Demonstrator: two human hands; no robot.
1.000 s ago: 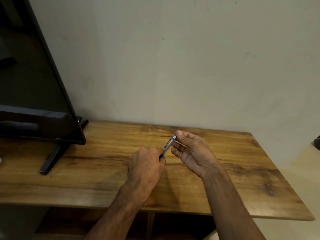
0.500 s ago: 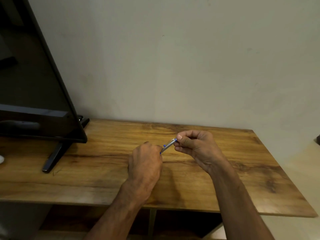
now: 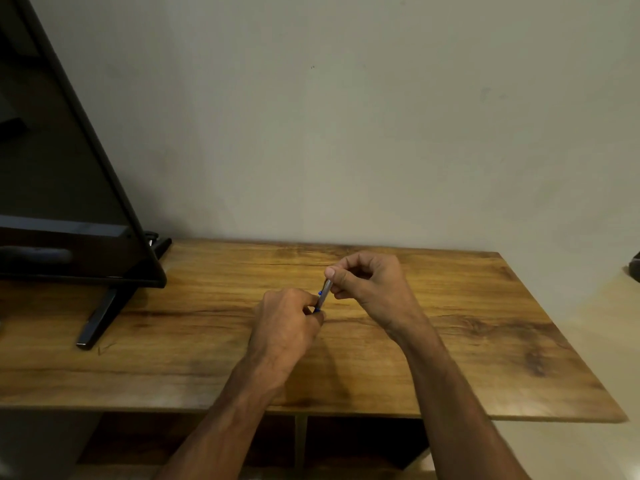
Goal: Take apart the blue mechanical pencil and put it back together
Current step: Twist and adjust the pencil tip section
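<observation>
The blue mechanical pencil [image 3: 323,294] is a thin grey and blue stick held between both hands above the middle of the wooden table [image 3: 194,327]. My left hand [image 3: 287,323] is closed around its lower end, which is hidden in the fist. My right hand [image 3: 370,285] pinches the upper end between thumb and fingers. Only a short middle stretch of the pencil shows, tilted nearly upright.
A large black screen [image 3: 62,174] on a stand foot [image 3: 100,317] fills the left side of the table. A plain wall rises behind. The table's front edge is near my forearms, with open shelves below. A dark object [image 3: 634,268] sits at the far right edge.
My right hand has closed more tightly on the pencil's upper end and the pencil has tipped more upright. Both hands stay at the table's middle.
</observation>
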